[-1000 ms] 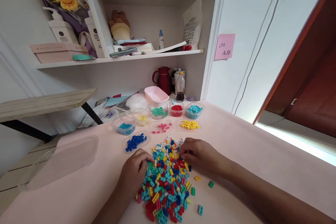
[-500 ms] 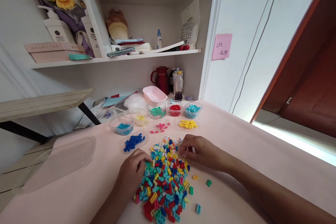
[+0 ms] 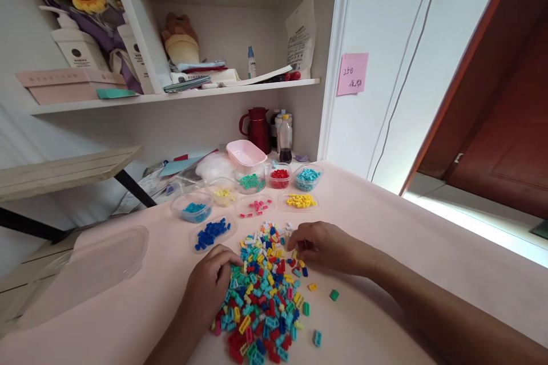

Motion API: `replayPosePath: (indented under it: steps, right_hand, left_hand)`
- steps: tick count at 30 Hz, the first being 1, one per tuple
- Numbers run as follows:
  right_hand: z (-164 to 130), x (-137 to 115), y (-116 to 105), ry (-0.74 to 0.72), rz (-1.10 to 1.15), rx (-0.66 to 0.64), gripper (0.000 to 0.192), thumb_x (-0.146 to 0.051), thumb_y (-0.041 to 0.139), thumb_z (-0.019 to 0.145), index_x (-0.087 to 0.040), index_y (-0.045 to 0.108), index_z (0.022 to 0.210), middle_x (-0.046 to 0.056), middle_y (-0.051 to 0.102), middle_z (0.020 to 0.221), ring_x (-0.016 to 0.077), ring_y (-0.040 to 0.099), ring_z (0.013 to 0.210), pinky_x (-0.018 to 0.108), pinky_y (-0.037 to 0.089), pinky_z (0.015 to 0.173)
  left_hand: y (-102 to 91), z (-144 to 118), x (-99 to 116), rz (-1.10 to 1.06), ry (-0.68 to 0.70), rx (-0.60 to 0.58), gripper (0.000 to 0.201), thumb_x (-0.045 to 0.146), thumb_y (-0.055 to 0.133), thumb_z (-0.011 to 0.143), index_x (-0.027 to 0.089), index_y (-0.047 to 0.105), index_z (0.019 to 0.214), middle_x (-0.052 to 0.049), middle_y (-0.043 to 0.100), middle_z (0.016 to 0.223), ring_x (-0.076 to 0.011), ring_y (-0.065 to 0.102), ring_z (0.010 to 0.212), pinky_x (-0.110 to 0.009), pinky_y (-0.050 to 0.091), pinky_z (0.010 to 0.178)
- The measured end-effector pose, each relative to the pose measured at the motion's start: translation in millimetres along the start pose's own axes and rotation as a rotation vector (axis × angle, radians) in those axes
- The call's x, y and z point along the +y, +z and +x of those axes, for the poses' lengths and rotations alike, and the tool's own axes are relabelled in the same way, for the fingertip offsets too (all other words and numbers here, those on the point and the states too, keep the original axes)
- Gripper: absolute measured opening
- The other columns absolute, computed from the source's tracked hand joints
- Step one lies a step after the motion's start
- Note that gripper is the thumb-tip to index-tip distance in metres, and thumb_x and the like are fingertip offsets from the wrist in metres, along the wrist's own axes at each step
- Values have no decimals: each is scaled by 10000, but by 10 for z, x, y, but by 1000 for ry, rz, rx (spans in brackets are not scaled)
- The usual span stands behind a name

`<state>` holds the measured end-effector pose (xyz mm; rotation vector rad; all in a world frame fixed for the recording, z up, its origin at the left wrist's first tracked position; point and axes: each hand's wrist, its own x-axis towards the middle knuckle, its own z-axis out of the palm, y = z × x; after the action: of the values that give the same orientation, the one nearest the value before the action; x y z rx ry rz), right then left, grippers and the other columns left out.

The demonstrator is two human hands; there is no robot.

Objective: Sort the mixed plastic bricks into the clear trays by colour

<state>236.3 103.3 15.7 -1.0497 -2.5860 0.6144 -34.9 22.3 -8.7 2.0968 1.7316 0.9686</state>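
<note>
Sorting is under way: both hands work the brick pile [image 3: 263,291] on the bench [image 3: 385,251]. The right hand [image 3: 319,246] curls narrow at the pile's far edge, fingertips pinched among bricks, though a held brick cannot be told; the left hand [image 3: 209,282] rests half-closed on its left edge. Next, I judge, a clean single-brick pinch and a carry to the matching tub [image 3: 302,201] beyond.

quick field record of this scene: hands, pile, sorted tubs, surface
left hand: resting on the left edge of the pile, fingers curled
right hand: fingers pinching at the pile's upper right edge
pile: mixed small coloured bricks, loose
sorted tubs: clear dishes behind the pile, one colour each
stray bricks: a few right of the pile
surface: pink table
</note>
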Motion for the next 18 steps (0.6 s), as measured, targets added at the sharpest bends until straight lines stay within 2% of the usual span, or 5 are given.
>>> replayPosePath:
  steps: [5,8,10,14,18]
  right_hand:
    - [-14,-86,-29,-109,106,18,245,-156,570,791,-251,718,962,32,691,921,158,612,798,257,457,680]
    - [-27,-124,-42,-133,140,-28,189,-236,623,796,-245,708,964,27,674,903,146,593,762,243,451,641]
    - [-39,-129,-45,-124,115,-75,217,-280,676,757,-249,700,970,21,659,885,141,572,720,238,439,601]
    - [-51,-106,-45,-108,49,-82,228,-193,627,752,-267,690,959,18,650,925,144,571,743,243,437,618]
    - [-33,-56,-28,-71,20,-52,323,-123,550,759,-287,688,1001,26,667,971,170,602,805,272,454,673]
  left_hand:
    - [9,1,-13,-4,-1,10,330,155,402,817,247,719,799,-31,676,861,-186,641,818,-277,492,730]
    - [11,1,-3,-3,-5,1,332,158,385,825,242,705,787,-34,672,868,-187,642,830,-280,490,736]
    - [11,1,3,-2,-5,-2,330,156,380,823,240,694,770,-34,668,869,-187,641,833,-280,489,737]
    - [10,0,4,-1,-5,-2,317,159,388,819,243,689,764,-31,668,873,-187,637,829,-282,490,728]
    - [13,5,0,5,-1,5,322,168,386,826,243,692,763,-33,668,867,-188,639,833,-280,492,734]
